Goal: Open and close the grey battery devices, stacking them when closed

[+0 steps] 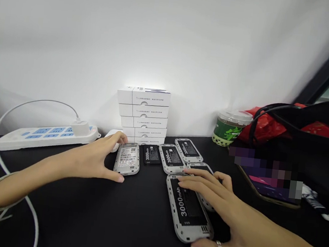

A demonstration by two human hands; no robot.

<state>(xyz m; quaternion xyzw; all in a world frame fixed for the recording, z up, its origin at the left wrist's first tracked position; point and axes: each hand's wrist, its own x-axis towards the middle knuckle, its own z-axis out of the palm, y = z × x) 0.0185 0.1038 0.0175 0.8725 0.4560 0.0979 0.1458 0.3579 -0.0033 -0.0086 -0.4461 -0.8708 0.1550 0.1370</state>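
My left hand (95, 157) straddles the left side of a light grey portable device (127, 159), fingertips by its far edge and thumb by its near edge. The fingers are apart; contact is unclear. That device has an uncovered battery bay showing a printed label. A loose black 3000mAh battery (151, 155) lies to its right. My right hand (231, 218) holds a similar device with a battery in it (190, 206), thumb at the near end and fingers at the far end. Another such device (201, 167) is partly hidden under that hand.
Two more battery-fitted devices, one nearer (172, 159) and one farther (189, 150), lie beyond my hands. Behind stands a stack of white boxes (143, 111). A power strip (47, 136) with cables is left; a lidded drink cup (229, 129), phone (264, 186) and black bag (321, 157) are right.
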